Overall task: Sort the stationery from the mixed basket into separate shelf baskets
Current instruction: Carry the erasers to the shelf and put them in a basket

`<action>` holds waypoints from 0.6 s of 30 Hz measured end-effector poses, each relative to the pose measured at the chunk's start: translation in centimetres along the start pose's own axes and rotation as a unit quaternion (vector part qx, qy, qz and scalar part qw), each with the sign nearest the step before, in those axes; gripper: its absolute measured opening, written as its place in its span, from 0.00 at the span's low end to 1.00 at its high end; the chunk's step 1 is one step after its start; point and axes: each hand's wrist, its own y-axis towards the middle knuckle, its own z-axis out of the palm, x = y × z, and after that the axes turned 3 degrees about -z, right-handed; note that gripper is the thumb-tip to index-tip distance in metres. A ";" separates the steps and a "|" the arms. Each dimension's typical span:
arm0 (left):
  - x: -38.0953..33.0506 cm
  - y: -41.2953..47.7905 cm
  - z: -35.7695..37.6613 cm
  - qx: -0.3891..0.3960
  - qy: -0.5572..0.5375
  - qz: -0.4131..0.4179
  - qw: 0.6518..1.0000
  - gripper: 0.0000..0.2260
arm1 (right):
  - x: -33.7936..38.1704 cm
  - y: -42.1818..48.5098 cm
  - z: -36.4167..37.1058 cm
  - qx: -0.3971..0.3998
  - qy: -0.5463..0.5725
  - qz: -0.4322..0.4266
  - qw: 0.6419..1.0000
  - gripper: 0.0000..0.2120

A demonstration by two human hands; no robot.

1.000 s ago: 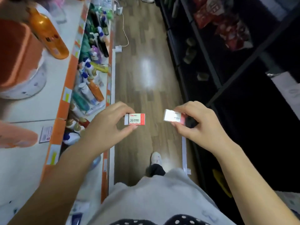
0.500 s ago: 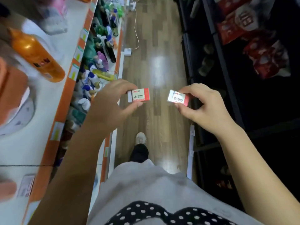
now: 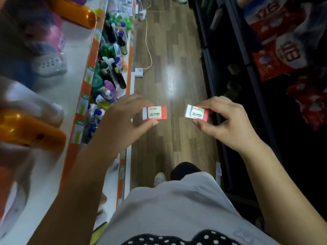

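- Since the earlier frames the view had been carried further along the aisle, while the two erasers had been kept level and at much the same gap; the right one had been turned so that its printed face showed more fully
- The left-hand eraser point(image 3: 154, 112), a small white rectangular block in a red-and-cream paper sleeve marked 2B, was pinched between the thumb and fingertips of the left hand point(image 3: 120, 121)
- The right-hand eraser point(image 3: 197, 112), a matching sleeved block, was pinched likewise by the right hand point(image 3: 226, 121), the other fingers being curled in
- Both were held in the air above the brown wood-plank floor point(image 3: 159, 41), apart from each other, between the white shelf with the orange edge strip point(image 3: 76, 55) and the dark metal shelving point(image 3: 210, 76)
- No basket could be made out with certainty, the shelf contents being blurred
- The erasers were judged light, firm yet slightly yielding, and not fragile; the sleeve might be slid off if it alone were squeezed
- Hold was judged best taken across the long edges, so that block and sleeve were gripped together
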 end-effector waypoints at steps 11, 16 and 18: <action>6.0 15.7 1.2 0.002 0.000 -0.005 1.000 0.18 | -11.0 12.9 0.6 -0.006 0.016 -0.001 1.000 0.14; 7.7 24.7 -1.3 -0.071 0.015 -0.032 0.997 0.17 | -16.1 23.9 -0.5 -0.015 0.023 -0.057 0.998 0.12; 8.5 27.9 -2.5 -0.095 0.034 -0.040 0.994 0.17 | -17.8 28.3 -0.9 -0.015 0.021 -0.081 0.996 0.12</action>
